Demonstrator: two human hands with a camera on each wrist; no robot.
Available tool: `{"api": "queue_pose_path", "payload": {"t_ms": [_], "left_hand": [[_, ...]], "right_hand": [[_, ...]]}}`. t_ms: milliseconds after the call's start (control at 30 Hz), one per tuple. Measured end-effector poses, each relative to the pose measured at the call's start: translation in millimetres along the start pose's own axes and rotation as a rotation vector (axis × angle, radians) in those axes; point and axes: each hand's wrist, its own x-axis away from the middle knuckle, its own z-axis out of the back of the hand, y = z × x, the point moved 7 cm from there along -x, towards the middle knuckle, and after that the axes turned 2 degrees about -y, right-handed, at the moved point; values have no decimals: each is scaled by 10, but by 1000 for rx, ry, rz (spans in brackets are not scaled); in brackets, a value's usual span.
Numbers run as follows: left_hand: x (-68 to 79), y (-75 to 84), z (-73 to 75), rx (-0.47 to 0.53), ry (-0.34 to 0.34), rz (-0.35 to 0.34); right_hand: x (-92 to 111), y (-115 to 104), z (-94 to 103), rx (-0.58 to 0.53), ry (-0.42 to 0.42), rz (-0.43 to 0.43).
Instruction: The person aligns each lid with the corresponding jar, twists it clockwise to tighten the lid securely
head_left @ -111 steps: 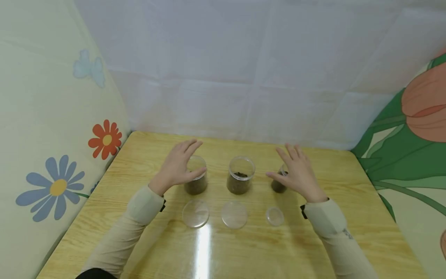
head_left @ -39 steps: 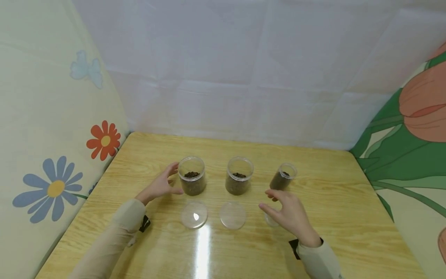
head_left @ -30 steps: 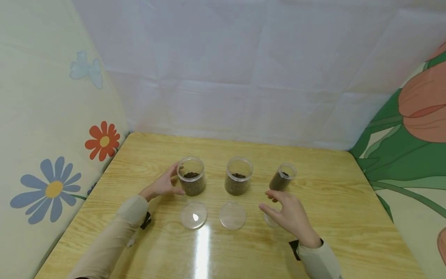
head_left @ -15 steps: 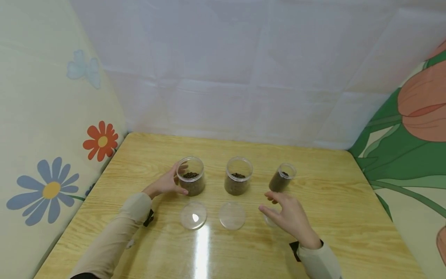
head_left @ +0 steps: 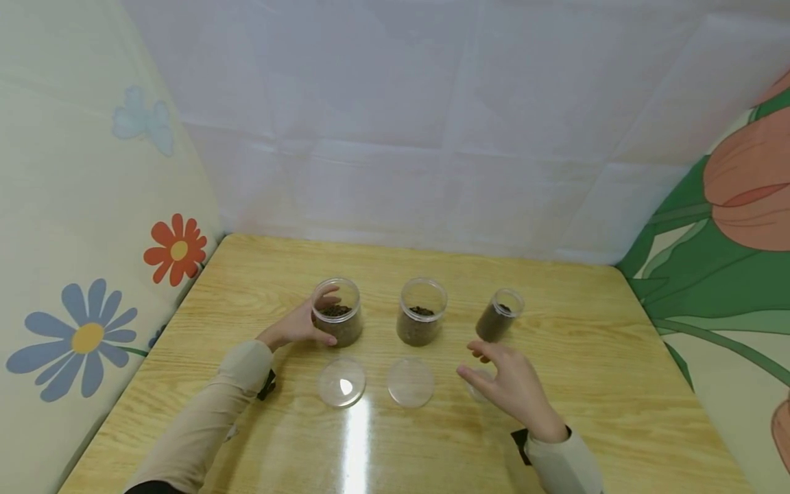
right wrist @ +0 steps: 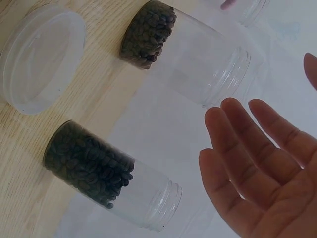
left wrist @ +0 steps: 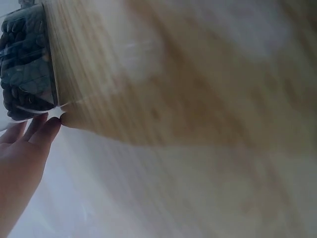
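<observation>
My left hand (head_left: 304,321) curves round the left clear jar (head_left: 343,329), thumb at the front and fingers showing through the wall behind. In the left wrist view, its fingertips touch this jar (left wrist: 29,64) of coffee beans. My right hand (head_left: 515,384) hovers with relaxed, spread fingers and nothing in them, over the small round lid (head_left: 476,390), which it partly hides. Just beyond stands the small narrow jar (head_left: 496,321) of beans; in the right wrist view the beans in it (right wrist: 89,163) are dark. All jars are uncovered and upright.
A second wide jar (head_left: 421,329), part full of beans, stands in the middle. Two larger clear lids, the left lid (head_left: 341,381) and the middle lid (head_left: 411,382), lie in front of the wide jars. A white cloth backs the wooden table (head_left: 586,322).
Both hands came down from above the jars. My left hand moved right and closed round the left jar; my right hand drew back over the small lid and stays there. The jars stayed put.
</observation>
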Motion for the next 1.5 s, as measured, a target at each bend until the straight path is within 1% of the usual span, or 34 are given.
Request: {"api": "queue_pose_path", "payload": {"t_ms": [100, 467, 600, 767, 1033, 1300, 1500], "left_hand": [[-7, -7, -4, 17, 0, -5], [1, -5, 15, -8, 7, 1], [21, -11, 41, -23, 10, 20], [57, 19, 84, -59, 14, 57], [83, 29, 148, -81, 8, 64], [113, 83, 213, -166, 2, 83], [128, 129, 266, -240, -21, 90]], "right_hand": [[4, 0, 0, 3, -1, -6], [15, 14, -22, -9, -4, -11], [22, 8, -38, -10, -5, 3], [30, 3, -65, -8, -3, 21], [36, 5, -79, -7, -8, 16], [51, 13, -73, -10, -14, 10], [59, 4, -71, -12, -16, 16]]}}
